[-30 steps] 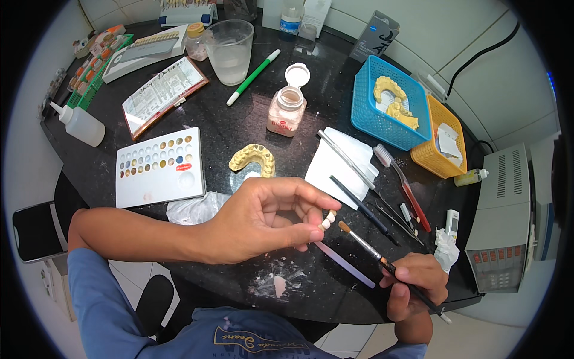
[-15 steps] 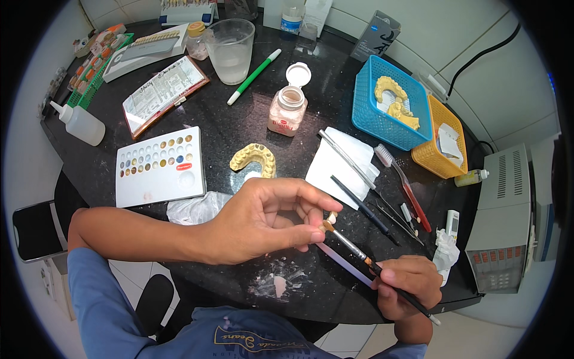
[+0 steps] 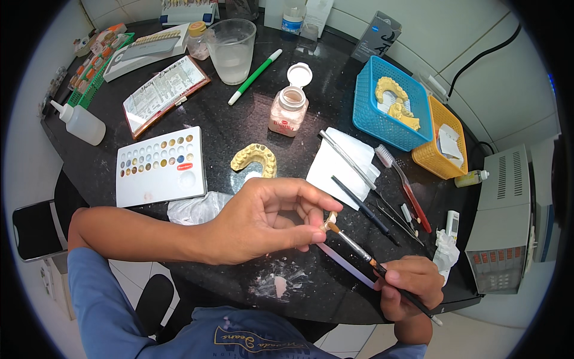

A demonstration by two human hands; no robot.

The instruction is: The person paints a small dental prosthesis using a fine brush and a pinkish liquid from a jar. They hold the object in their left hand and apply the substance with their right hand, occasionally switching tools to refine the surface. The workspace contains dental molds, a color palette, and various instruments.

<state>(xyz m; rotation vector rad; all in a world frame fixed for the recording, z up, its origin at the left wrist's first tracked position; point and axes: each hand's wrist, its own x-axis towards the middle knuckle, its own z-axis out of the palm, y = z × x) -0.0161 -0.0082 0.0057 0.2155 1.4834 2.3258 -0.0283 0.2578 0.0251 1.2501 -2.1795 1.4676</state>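
Observation:
My left hand (image 3: 260, 215) pinches a small cream dental bridge (image 3: 329, 222) between thumb and fingertips, which partly cover it. A thin paintbrush (image 3: 357, 246) with a brown tip, metal ferrule and black handle is gripped in my right hand (image 3: 412, 287). Its bristles meet or nearly meet the bridge. A translucent lilac strip (image 3: 347, 267) runs from below my left thumb to my right fingers; whether they hold it I cannot tell. Behind my left hand lies a yellowish plaster dental model (image 3: 244, 157), and beyond it an open bottle of pinkish powder (image 3: 289, 113).
On the left are a white paint palette (image 3: 160, 194) and a crumpled tissue (image 3: 197, 209). Metal tools and a red toothbrush (image 3: 412, 200) lie on and beside a white napkin (image 3: 329, 167). Blue (image 3: 391, 140) and yellow (image 3: 430, 167) baskets stand far right. White powder residue (image 3: 280, 286) marks the near counter.
The brush has shifted slightly right along the bridge, and my right hand has moved a little with it. My left hand keeps its hold in the same place.

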